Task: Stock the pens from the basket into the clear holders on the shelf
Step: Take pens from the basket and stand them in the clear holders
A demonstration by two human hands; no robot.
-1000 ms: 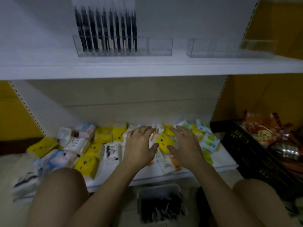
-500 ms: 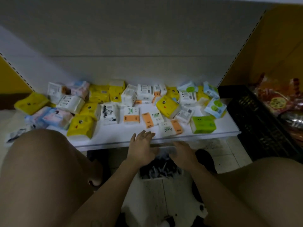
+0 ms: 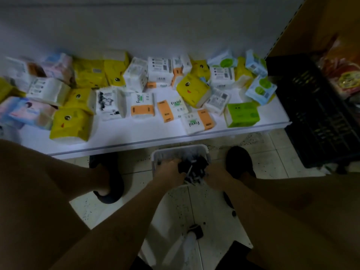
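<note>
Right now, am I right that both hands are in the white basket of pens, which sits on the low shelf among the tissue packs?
Not quite: the head view shows the white basket on the tiled floor before the low shelf, not among the tissue packs. The left hand and right hand are indeed in it, with the pens.

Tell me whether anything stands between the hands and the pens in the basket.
Nothing visible does. The left hand and right hand are both down inside the white basket on the floor, right at the dark pens. Whether either hand grips any is too blurred to tell.
</note>
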